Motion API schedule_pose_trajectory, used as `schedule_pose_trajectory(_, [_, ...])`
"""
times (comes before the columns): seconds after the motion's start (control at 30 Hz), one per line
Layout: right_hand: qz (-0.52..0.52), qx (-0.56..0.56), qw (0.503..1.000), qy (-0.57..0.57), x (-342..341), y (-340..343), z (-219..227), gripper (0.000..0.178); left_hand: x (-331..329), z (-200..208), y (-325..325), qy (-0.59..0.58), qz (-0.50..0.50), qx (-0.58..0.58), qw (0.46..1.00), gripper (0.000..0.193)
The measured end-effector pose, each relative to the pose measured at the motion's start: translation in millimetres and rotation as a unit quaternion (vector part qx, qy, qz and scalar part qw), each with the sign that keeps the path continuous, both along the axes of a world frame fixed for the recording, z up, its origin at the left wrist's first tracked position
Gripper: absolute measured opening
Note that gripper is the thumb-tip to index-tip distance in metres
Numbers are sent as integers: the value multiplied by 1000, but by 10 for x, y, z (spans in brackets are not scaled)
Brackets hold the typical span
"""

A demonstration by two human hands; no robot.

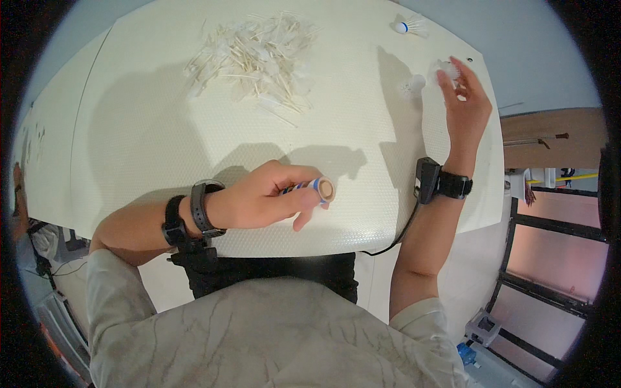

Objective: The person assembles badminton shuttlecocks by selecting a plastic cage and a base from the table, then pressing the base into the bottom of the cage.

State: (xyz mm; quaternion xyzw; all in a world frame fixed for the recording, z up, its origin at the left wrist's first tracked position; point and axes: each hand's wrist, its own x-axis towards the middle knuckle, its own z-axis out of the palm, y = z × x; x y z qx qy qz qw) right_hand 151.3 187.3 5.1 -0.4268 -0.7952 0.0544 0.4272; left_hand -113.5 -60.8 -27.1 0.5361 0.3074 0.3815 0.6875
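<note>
My left hand (268,197), at the near middle of the white table, is closed round a small cylinder (317,187). It is white with blue bands, and its round tan end faces right. At the far right my right hand (464,90) pinches a small whitish, frilled piece (445,68) between thumb and fingers. A similar whitish piece (414,85) lies on the table just left of that hand. Farther back, a shuttlecock (411,26) with a blue band on its white cork rests on its side. My fingers partly cover both held things.
A loose pile of white feathers with pale quills (255,61) spreads over the far middle of the white table (336,123). From the black device on my right wrist a black cable (404,231) runs to the table's near edge. Shelving (550,226) stands beyond the right edge.
</note>
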Motion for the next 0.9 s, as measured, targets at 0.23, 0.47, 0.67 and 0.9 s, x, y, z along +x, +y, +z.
schedule_pose_trajectory(0.23, [-6,-150,984,-93,-169,-108,-47,37,-7,-35,-16,-15,1,-11,1000,24])
schedule_pose_trajectory(0.47, [24,-130,988,-82,-186,-110,-143,58,8,-113,-14,12,10,39,999,44])
schedule_pose_trajectory(0.67, [8,-147,982,-116,-158,-98,-88,61,14,-91,-12,4,5,40,999,45])
schedule_pose_trajectory(0.9, [67,-89,994,3,-197,-102,11,52,-8,-2,-8,10,7,-7,1000,26])
